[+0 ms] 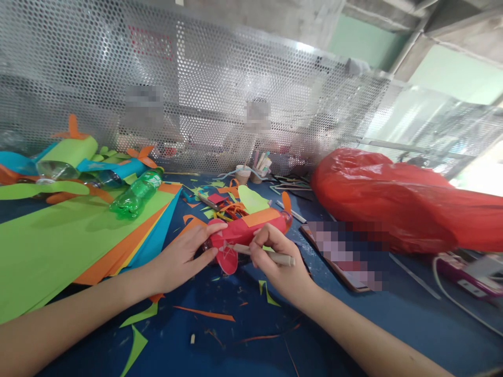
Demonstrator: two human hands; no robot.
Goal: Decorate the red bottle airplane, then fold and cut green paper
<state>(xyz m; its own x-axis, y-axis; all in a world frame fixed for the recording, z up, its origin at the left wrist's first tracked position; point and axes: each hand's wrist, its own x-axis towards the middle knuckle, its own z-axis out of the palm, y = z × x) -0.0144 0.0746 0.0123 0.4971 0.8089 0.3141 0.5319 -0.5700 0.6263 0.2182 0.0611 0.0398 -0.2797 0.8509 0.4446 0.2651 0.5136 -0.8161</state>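
Observation:
A plastic bottle wrapped in red paper lies on its side before me, made up like a toy plane with an orange strip and an orange tail. My left hand grips its neck end, thumb and fingers around the red paper wing. A star outline in a pale line shows on that wing. Between the fingers of my right hand is a grey marker pen, its tip at the star.
Paper sheets with a green bottle on them and finished bottle planes are at left. Paper scraps, cups with pens, a phone, a red plastic bag and a power strip lie around. Behind stands a perforated metal screen.

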